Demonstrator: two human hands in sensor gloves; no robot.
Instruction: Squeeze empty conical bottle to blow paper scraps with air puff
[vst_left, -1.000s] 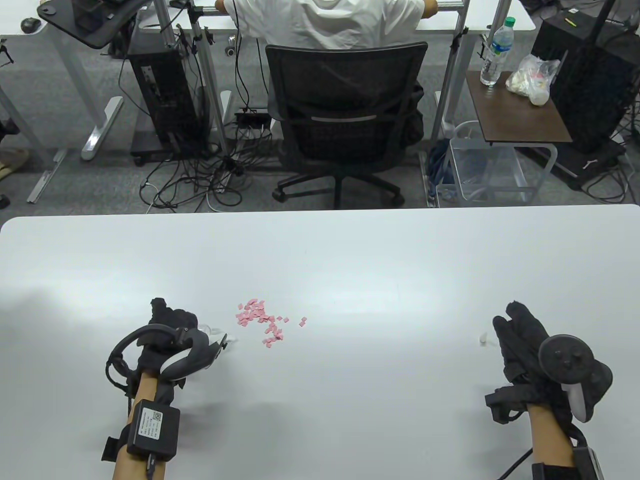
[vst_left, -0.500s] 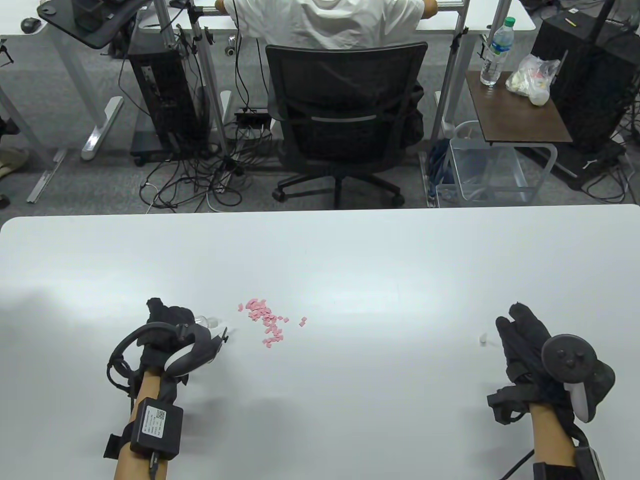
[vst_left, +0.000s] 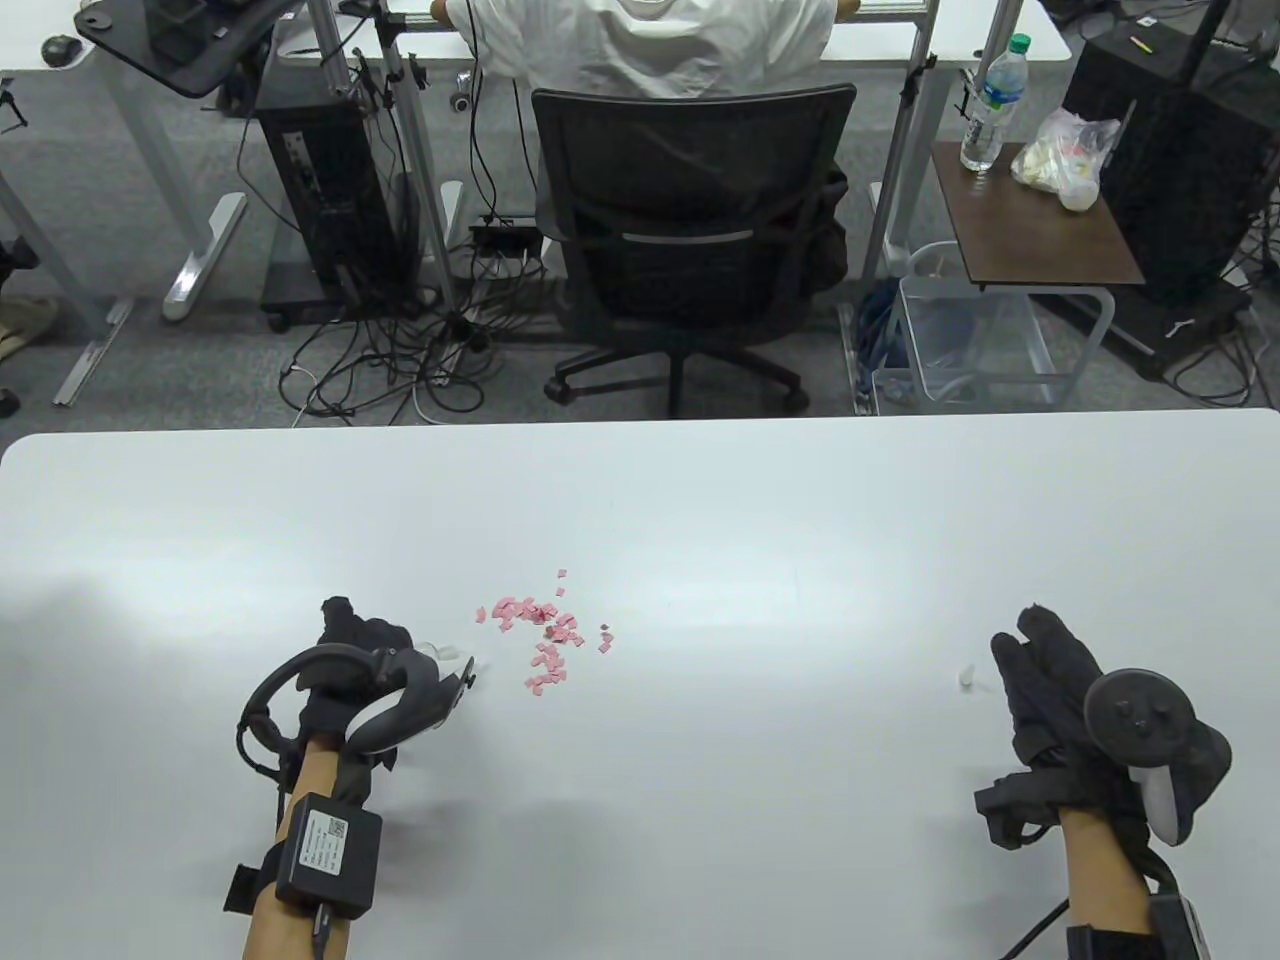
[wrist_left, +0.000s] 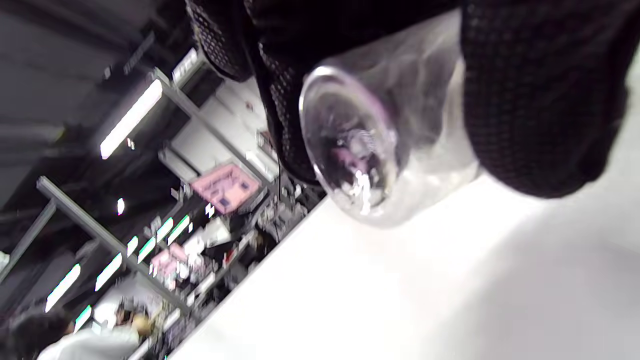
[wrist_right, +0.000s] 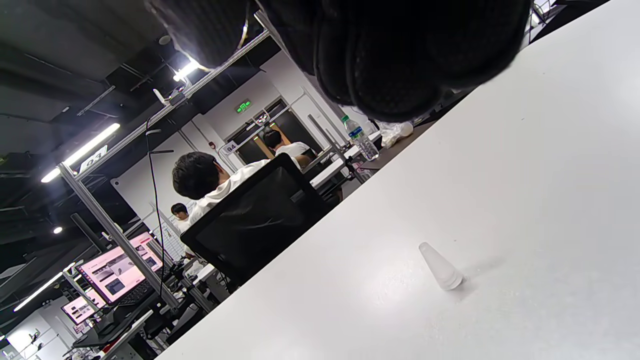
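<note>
A hanging placard (wrist_right: 230, 148) reads "94"; another (wrist_right: 93, 159) "03".

In the table view most of the clear bottle (vst_left: 447, 657) is hidden under the left hand (vst_left: 362, 655) and its tracker, while in the blurred left wrist view its neck and nozzle are covered by gloved fingers (wrist_left: 540, 95).

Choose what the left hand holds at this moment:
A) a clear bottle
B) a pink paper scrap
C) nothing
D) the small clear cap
A: in the left wrist view the gloved fingers wrap around a clear bottle; the small cap stands alone on the table near the right hand.
</note>
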